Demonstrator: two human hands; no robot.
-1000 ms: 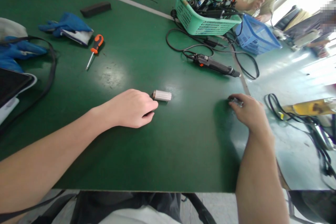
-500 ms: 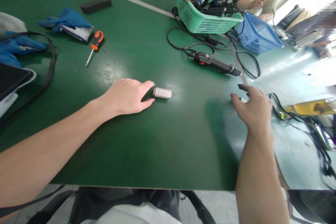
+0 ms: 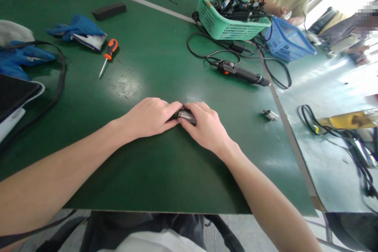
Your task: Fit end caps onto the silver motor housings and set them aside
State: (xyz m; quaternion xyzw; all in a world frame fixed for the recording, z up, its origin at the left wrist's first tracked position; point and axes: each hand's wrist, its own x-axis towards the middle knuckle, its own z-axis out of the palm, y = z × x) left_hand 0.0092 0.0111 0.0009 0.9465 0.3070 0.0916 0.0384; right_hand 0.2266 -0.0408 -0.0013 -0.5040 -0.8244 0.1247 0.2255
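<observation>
A short silver metal cylinder (image 3: 188, 115) lies low over the green tabletop, partly hidden by my fingers. My right hand (image 3: 206, 124) is closed around its right part, thumb on the near side and fingers on the far side. At its darker left end, the thumb and forefinger of my left hand (image 3: 155, 116) are closed on it, and the fingertips of both hands meet there. Off to the right, a small silver metal piece with a dark end (image 3: 270, 115) lies apart from both hands.
Behind lie a black electric screwdriver (image 3: 240, 73) with its cord, a green basket (image 3: 236, 28) of tools and a blue basket (image 3: 291, 43). An orange-handled screwdriver (image 3: 108, 57), blue gloves (image 3: 78, 31) and a dark block (image 3: 109, 11) are at left. Other people sit at the far right.
My right hand has moved left from beside the small metal piece and taken hold of the cylinder's right part. My left hand has closed on the cylinder's left end.
</observation>
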